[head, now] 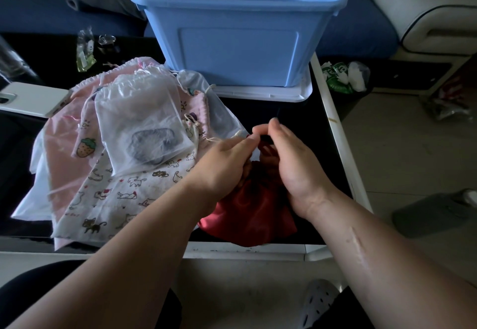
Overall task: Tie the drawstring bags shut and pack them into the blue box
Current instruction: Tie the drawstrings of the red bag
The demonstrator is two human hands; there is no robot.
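Note:
A red satin drawstring bag (254, 214) lies on the black table near its front edge. My left hand (222, 165) and my right hand (291, 159) both pinch at its gathered neck, fingers curled around the cord there. The blue box (240, 52) stands open behind them on its white lid (289, 95); I see nothing in the part of its inside that shows. To the left lies a heap of other bags: a sheer white mesh bag (140, 119) on top, a cat-print bag (121, 194), a pink bag (64, 153) and a strawberry-print one (86, 145).
A white phone (31, 99) lies at the table's left. A small clear packet (84, 50) and a dark jar (106, 42) sit at the back left. The table's white right edge (340, 143) drops to the floor, where a bin with green rubbish (343, 75) stands.

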